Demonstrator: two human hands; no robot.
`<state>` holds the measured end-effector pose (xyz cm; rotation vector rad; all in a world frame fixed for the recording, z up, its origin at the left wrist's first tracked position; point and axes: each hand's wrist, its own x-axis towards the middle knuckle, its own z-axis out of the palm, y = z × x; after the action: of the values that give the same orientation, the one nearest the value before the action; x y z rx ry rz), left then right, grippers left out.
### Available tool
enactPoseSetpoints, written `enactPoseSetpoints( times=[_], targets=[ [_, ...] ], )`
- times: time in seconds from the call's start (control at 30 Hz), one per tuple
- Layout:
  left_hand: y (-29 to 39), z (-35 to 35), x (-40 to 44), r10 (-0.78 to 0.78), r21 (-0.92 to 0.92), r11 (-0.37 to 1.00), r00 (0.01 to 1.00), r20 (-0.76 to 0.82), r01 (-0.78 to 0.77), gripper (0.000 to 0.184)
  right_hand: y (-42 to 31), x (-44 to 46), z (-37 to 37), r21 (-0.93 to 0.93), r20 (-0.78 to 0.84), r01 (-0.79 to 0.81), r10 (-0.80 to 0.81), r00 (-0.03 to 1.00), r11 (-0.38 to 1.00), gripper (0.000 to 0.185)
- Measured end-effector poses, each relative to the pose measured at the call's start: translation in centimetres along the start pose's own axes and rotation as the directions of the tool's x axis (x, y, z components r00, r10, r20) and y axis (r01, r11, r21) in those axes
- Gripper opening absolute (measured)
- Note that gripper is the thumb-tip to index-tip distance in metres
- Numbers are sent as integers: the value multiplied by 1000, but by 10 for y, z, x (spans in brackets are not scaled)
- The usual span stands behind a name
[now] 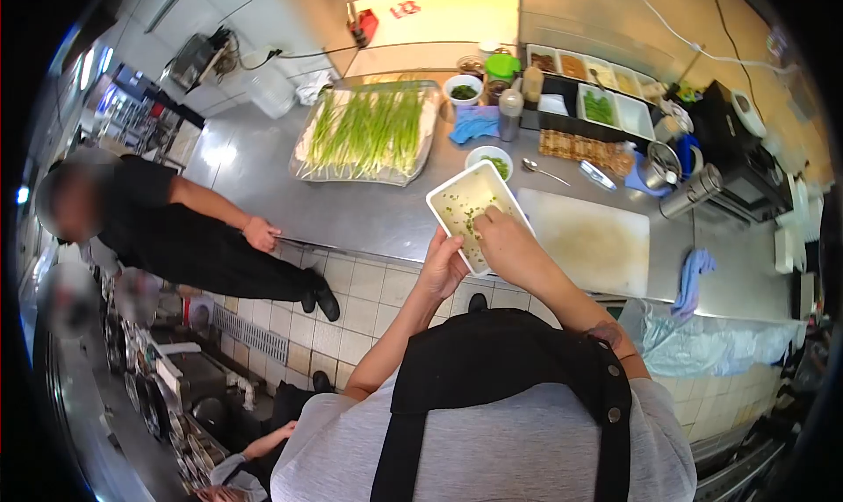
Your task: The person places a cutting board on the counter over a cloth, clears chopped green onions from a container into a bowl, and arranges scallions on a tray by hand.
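My left hand [444, 263] grips the near left side of a white rectangular container [442, 196], holding it tilted in front of the counter edge. Small chopped green onion pieces [470, 214] are scattered over the inside of the container. My right hand [507, 245] reaches into it, with the fingers bent together near the bottom. Whatever those fingertips pinch is hidden. Just beyond the container, a white bowl [475, 158] with chopped greens stands on the counter. A white cutting board [606, 238] lies to the right of my right hand.
A tray [404, 182] of long green onions lies at the left on the steel counter [255, 173]. A spoon [544, 172], bottles, a blue cloth [475, 124] and ingredient containers line the back. Another person [158, 212] stands at the left, one hand near the counter edge.
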<state>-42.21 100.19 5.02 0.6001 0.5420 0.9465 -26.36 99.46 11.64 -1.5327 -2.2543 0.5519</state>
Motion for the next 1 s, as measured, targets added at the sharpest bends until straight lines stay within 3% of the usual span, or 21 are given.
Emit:
enactPoseSetpoints(
  times=[0.03,0.1,0.2,0.3,0.4,0.5,0.57,0.63,0.7,0.77,0.9,1.0],
  targets=[
    [-4,7,0,-23,17,1000,999,23,22,64,-1,-5,-7,12,-185,85,-82,979,996,17],
    [-14,28,0,-63,34,998,996,62,61,65,0,-13,-23,-24,-525,251,-226,821,968,17],
    [-28,64,0,-107,91,991,988,108,97,65,28,-39,-30,11,-418,314,-281,864,950,24],
    [-41,85,-1,-111,220,972,983,145,77,65,47,-75,-41,20,-210,197,-188,960,980,18],
    [-63,97,-1,-94,252,967,977,193,43,64,49,-111,-51,42,116,32,-37,993,999,15],
    [-86,104,-5,-84,233,972,975,205,35,60,54,-140,-70,-6,-182,98,-98,979,995,20],
    [-102,119,-11,-47,208,978,977,206,4,61,65,-148,-67,-216,-599,97,-211,772,971,26],
    [-113,130,-15,-115,178,981,963,245,72,62,83,-160,-55,-117,-679,130,-174,713,985,32],
    [-124,142,-18,-116,216,974,962,247,62,62,86,-188,-54,17,-500,49,-34,866,999,28],
    [-138,142,-21,-171,285,954,955,242,98,65,85,-217,-54,54,-444,23,3,896,998,23],
    [-166,168,-29,-262,371,915,933,248,158,72,83,-266,-56,20,-170,-215,216,962,976,18],
    [-192,194,-40,-310,390,901,910,277,189,72,83,-303,-66,104,-490,-98,136,861,990,23]
  ],
)
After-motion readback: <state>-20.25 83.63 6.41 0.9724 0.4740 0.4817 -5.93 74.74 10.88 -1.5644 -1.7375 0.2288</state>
